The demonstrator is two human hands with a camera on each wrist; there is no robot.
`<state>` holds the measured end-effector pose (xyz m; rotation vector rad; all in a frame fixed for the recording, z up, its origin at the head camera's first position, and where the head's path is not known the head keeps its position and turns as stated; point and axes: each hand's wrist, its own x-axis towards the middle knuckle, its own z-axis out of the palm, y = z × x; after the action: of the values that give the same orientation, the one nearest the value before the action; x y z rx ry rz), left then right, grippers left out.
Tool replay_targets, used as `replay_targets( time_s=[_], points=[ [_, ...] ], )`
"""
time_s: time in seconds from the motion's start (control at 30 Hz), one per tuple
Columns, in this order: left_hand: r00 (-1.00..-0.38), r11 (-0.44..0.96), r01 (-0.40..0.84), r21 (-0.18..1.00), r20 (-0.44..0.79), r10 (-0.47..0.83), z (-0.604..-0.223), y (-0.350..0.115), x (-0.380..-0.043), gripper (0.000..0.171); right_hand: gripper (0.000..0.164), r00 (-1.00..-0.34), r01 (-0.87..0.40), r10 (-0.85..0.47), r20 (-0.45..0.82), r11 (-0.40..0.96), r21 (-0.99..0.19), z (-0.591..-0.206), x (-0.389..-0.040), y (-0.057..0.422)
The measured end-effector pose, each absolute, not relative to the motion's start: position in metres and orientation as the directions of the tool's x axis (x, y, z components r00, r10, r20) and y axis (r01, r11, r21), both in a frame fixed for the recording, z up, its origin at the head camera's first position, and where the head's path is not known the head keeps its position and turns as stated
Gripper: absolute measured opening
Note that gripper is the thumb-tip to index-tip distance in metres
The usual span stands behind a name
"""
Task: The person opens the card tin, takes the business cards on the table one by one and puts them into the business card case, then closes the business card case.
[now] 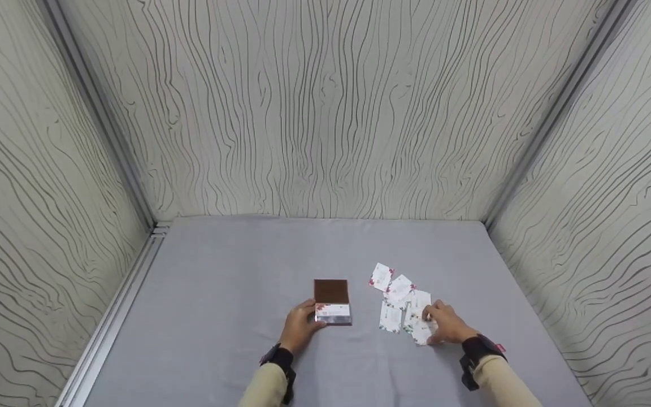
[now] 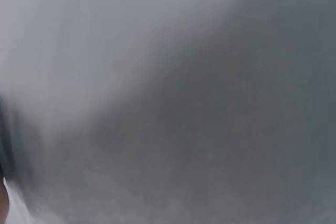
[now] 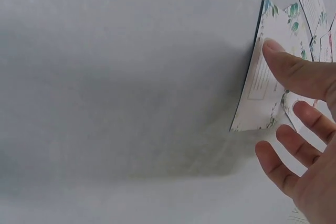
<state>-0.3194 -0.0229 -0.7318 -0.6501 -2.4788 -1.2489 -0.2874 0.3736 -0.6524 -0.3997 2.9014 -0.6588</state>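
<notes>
An opened brown card holder [image 1: 331,291] lies on the grey cloth, a card with red print [image 1: 334,310] in its clear lower pocket. My left hand [image 1: 298,326] grips the holder's left edge, thumb at the lower corner. To the right, my right hand [image 1: 447,324] pinches a white card with green leaf print [image 3: 257,82] among the spread cards. The thumb [image 3: 289,69] presses that card's face, and one edge tilts up from the cloth; the index finger is mostly hidden. Three other fingers [image 3: 296,145] are spread apart from it.
Several loose white cards overlap between the hands, including red-printed ones [image 1: 381,277] farther back and a green-printed one [image 1: 390,316] nearer. Grey cloth [image 1: 235,271] covers the table. Wood-patterned panels [image 1: 325,113] and a metal rail [image 1: 116,316] bound it. Mostly blurred cloth fills the left wrist view.
</notes>
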Motion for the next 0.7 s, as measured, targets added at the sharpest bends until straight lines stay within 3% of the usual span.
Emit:
replay_targets(
  time_s=[0.27, 0.7],
  points=[
    [-0.853, 0.521, 0.519, 0.678, 0.448, 0.268, -0.7326, -0.0234, -0.321, 0.046, 0.051, -0.969, -0.119, -0.194, -0.155, 0.91, -0.396, -0.6539, -0.2832, 0.3772],
    [-0.866, 0.505, 0.499, 0.705, 0.43, 0.254, -0.7346, -0.0224, -0.3208, 0.047, 0.054, -0.974, -0.134, -0.188, -0.123, 0.925, -0.356, -0.659, -0.2844, 0.3798]
  ],
)
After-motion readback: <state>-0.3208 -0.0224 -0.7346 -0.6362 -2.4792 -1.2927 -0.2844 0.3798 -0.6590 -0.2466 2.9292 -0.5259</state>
